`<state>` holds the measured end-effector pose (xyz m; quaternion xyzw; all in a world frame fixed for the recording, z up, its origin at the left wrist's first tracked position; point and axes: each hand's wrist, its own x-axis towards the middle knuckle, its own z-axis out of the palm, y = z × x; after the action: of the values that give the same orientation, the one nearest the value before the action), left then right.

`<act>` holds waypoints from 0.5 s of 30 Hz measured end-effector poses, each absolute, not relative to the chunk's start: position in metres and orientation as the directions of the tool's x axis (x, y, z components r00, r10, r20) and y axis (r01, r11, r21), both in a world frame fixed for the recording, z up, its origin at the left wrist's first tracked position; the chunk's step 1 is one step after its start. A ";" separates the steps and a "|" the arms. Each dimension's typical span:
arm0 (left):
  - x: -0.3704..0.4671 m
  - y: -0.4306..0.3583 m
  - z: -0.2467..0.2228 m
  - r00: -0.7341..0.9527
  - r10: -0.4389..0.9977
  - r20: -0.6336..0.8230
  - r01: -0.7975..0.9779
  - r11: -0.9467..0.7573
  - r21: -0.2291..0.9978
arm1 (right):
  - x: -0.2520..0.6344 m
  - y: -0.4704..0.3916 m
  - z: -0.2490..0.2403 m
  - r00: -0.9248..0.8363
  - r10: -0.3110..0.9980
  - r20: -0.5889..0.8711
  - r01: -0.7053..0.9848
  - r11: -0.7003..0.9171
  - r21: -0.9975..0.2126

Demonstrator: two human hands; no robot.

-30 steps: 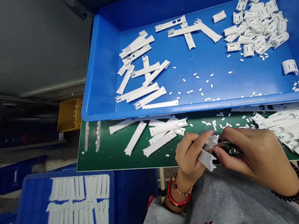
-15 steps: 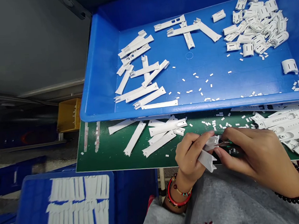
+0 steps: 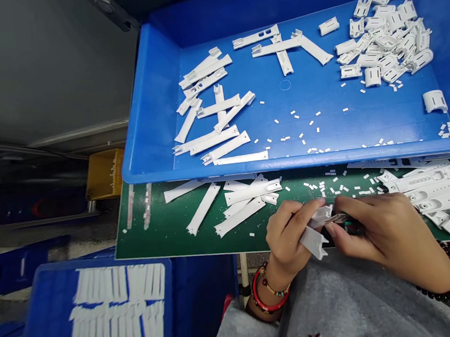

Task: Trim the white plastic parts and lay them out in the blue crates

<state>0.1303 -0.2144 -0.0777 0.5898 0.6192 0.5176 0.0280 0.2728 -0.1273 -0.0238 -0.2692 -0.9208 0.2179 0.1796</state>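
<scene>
My left hand is closed around white plastic parts. The flared, notched end of one white plastic part points down toward my lap, and a second white end shows above it; whether they are separate pieces I cannot tell. My right hand is closed on a small pair of nippers with metal jaws and a bit of green at the handle, mostly hidden by my fingers. Their tips lie beside the upper white end. Both hands are over the front edge of the green table.
A large blue bin behind holds long white parts, curved white pieces and tiny chips. More long parts lie left of my hands, slotted parts to the right. A lower blue crate carries rows of white parts; a yellow bin stands behind.
The nippers' tips have come slightly away from the white end, and their metal jaws show more. Both hands have shifted a little to the right.
</scene>
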 end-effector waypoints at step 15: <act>0.129 -0.208 -0.076 -0.494 0.703 0.511 0.682 -0.050 0.729 | 0.296 -0.127 -0.012 -0.956 0.274 -0.103 0.238 0.522 -0.819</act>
<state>0.1292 -0.2080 -0.0764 0.5027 0.6892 0.5218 0.0100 0.2961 -0.1270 -0.0115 -0.1470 -0.8723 0.4660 0.0193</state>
